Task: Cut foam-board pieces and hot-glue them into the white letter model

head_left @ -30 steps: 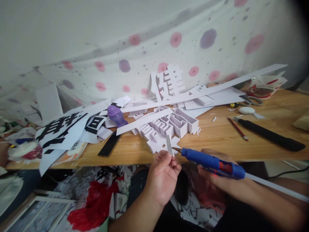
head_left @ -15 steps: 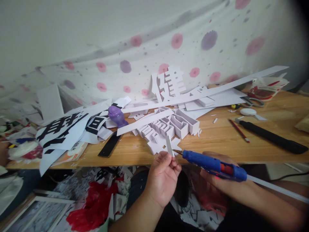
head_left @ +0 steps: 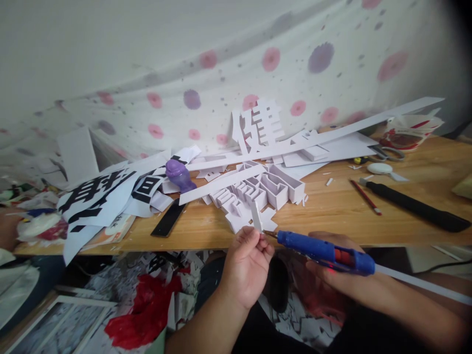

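My left hand (head_left: 246,268) pinches a small white strip of board (head_left: 255,215) upright between thumb and fingers. My right hand (head_left: 341,284) is wrapped round a blue hot glue gun (head_left: 313,247), and a long white glue stick (head_left: 420,281) runs out of its back end. The gun's metal nozzle is at the lower edge of the strip, close to my left fingertips; whether it touches is too small to tell. Just beyond, a white built-up character with raised walls (head_left: 278,192) lies on the wooden table (head_left: 332,216), partly behind the strip.
A flat white cut-out character (head_left: 258,129) leans at the back behind long white strips. To the right lie a black utility knife (head_left: 416,204), a pencil (head_left: 365,196) and scissors (head_left: 387,154). Left are a purple bottle (head_left: 180,177), a black phone (head_left: 167,218) and printed sheets (head_left: 99,196). Another person's arm shows far left.
The glue gun's nozzle has shifted slightly left and down along the strip's lower edge. My left hand stays pinched on the strip, and the view has tilted a little.
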A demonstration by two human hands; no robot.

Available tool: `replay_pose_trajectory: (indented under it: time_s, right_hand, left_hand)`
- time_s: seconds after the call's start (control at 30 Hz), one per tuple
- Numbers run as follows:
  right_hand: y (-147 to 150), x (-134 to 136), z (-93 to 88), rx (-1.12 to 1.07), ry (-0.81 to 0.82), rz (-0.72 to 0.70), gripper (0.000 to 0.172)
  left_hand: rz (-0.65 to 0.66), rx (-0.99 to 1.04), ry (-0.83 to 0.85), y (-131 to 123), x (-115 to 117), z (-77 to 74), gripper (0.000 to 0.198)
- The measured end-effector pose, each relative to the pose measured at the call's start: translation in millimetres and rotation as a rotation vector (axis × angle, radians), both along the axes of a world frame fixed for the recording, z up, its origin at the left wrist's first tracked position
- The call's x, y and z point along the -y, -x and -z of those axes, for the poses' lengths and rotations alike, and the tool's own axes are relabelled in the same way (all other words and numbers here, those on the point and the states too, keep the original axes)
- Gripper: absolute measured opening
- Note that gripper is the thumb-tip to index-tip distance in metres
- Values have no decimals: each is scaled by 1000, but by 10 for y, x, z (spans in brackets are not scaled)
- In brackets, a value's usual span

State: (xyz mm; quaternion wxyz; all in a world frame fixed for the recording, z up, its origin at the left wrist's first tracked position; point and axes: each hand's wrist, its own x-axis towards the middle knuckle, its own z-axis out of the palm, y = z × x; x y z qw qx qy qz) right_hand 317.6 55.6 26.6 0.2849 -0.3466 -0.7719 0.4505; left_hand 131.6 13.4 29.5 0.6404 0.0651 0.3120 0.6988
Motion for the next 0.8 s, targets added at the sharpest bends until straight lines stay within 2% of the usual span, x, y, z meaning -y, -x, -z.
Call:
replay_pose_trajectory:
  time_s: [0.27,0.4,0.6,0.8]
  right_hand:
    - [-44,-4,24,63,44,-29,21]
    - [-86,-21,-34,-13,51,-8,22]
    - [-159,-77,-54,-220,123,-7,11]
    - [-171,-87,2,-252,189,-58,15]
  left_hand:
    - [-14,-36,-12,17,0,-8,17]
    - [-36,-128,-12,93,1,22,18]
    - [-31,-454,-56,256,60,16,19]
    - [-23,-845,-145,362,85,51,16]
